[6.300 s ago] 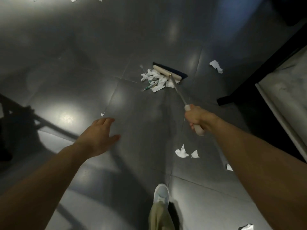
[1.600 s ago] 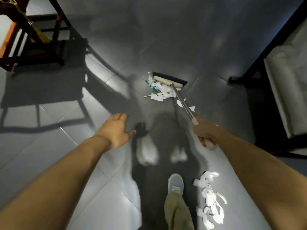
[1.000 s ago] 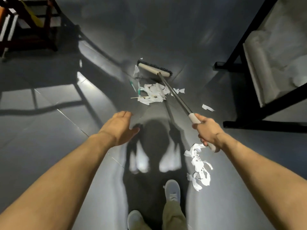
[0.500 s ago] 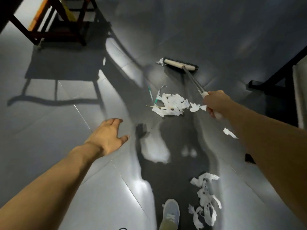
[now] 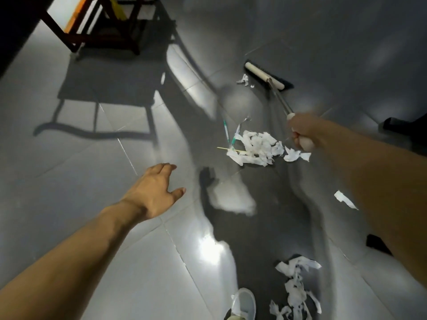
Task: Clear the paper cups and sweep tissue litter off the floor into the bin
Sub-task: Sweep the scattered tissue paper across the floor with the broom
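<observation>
My right hand (image 5: 301, 132) grips the white grip of a broom handle, and the broom head (image 5: 265, 76) with its cream bar and dark bristles sits on the grey tiled floor beyond. A heap of torn white tissue (image 5: 258, 146) mixed with thin sticks and straws lies between the broom head and me, just left of my right hand. One small tissue scrap (image 5: 243, 79) lies beside the broom head. A second trail of tissue (image 5: 295, 289) lies near my shoe. My left hand (image 5: 154, 192) hangs spread above the floor, holding nothing. No cups or bin are in view.
A dark wooden chair frame (image 5: 104, 35) stands at the upper left and casts a long shadow. My white shoe (image 5: 243, 303) is at the bottom edge. A stray tissue strip (image 5: 345, 199) lies by my right forearm. Black furniture feet (image 5: 397, 124) sit at the right edge.
The broom head has been lifted off the heap and set farther away past it, leaving the tissue pile between broom and me. My left hand stayed spread in the air.
</observation>
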Action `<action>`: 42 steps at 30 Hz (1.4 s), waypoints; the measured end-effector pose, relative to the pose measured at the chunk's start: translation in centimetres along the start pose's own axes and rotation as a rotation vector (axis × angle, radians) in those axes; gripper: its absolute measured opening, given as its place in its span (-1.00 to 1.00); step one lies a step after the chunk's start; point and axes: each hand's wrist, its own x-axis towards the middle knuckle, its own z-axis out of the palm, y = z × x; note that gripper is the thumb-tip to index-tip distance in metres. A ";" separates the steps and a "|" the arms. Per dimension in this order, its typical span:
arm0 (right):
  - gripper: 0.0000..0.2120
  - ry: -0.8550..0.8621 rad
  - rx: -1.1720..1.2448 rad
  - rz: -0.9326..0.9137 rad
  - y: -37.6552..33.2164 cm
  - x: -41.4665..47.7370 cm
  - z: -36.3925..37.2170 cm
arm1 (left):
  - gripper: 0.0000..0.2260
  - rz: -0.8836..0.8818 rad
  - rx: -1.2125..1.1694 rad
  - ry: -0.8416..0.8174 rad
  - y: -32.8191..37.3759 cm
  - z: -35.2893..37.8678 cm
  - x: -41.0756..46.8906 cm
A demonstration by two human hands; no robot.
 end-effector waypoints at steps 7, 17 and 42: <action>-0.78 -0.053 -0.246 -0.008 4.9 -4.1 1.2 | -0.41 -0.014 0.000 -0.067 0.4 2.4 -0.5; -0.37 -0.055 -0.414 0.067 15.2 -16.4 4.7 | -0.41 0.161 0.034 0.017 1.9 2.6 -7.5; -0.42 -0.089 -0.307 0.162 42.4 -48.4 4.8 | -0.41 0.209 0.034 0.047 9.0 19.8 -34.8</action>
